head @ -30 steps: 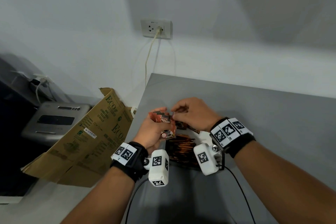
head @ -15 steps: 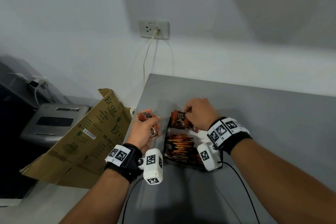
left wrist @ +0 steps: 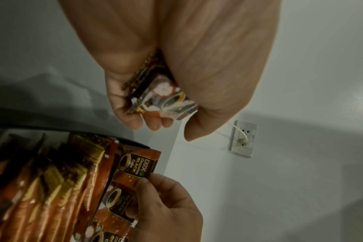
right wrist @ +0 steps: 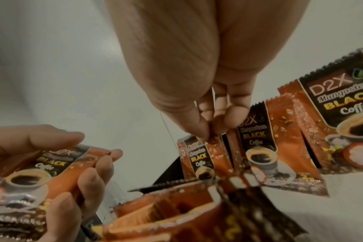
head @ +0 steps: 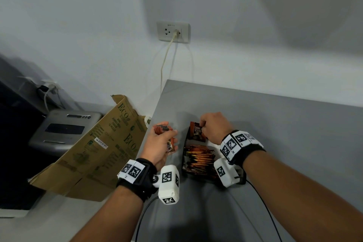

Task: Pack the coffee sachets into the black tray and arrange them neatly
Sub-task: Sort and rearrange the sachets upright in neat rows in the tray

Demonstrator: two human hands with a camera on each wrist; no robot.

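Note:
A black tray (head: 183, 160) on the grey table holds a row of orange-brown coffee sachets (head: 199, 158) standing on edge. At the tray's far end my right hand (head: 203, 126) pinches the top corner of one upright sachet (head: 196, 131), which the right wrist view shows between thumb and fingertips (right wrist: 205, 131). To the left of the tray, my left hand (head: 169, 136) grips a small stack of sachets (head: 164, 130), seen in the left wrist view as the held stack (left wrist: 162, 96). More sachets (right wrist: 340, 117) lie past the tray in the right wrist view.
The table's left edge (head: 152, 129) runs just beside my left hand. A folded cardboard box (head: 94, 149) leans beyond that edge, with a grey machine (head: 62, 129) behind it. A wall socket (head: 173, 32) with a cable sits above the table's back corner.
My hands were together over the tray and have drawn apart. The right hand carried one sachet down to the tray's far end, while the left hand moved left with the remaining stack.

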